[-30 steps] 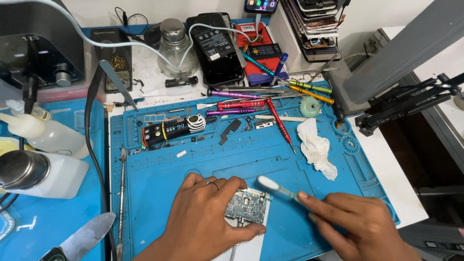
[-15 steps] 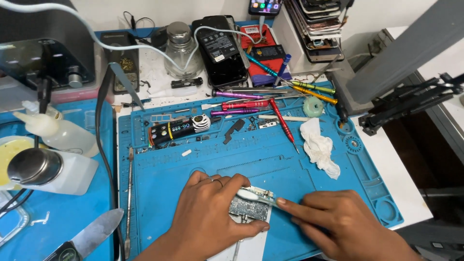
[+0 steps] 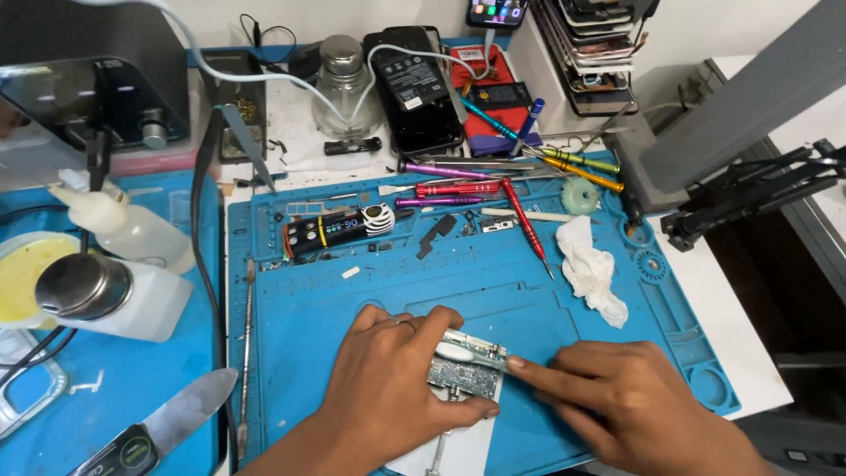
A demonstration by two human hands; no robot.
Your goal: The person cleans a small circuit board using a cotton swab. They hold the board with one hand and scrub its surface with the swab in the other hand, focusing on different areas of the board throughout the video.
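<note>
On the blue work mat [image 3: 493, 282], near its front edge, the left hand [image 3: 397, 383] lies flat over a small circuit board [image 3: 465, 374], fingers spread across its upper side and the thumb pressed against its lower right corner, so that only the right part of the board shows. The right hand [image 3: 630, 401] comes in from the mat's right side with thumb and forefinger pinched on a slim brush-like tool [image 3: 471, 351], whose pale head rests on the top edge of the board; the handle is mostly covered by the fingers, and its far end cannot be made out. Beneath the board lies a white sheet [image 3: 449, 445], cut off by the bottom of the view, with a thin metal part on it that is hard to identify. Toward the mat's right edge sits a crumpled white tissue [image 3: 589, 266]. Along the mat's back edge lie several screwdrivers [image 3: 493, 189] in red, purple and yellow, and a black cylindrical part with yellow bands [image 3: 330, 232] lies at the back left. Off the mat's left edge stand a white squeeze bottle [image 3: 132, 231] and a metal-capped dispenser [image 3: 84, 286], and a knife-like blade [image 3: 181, 414] runs out of view at the lower left.
</note>
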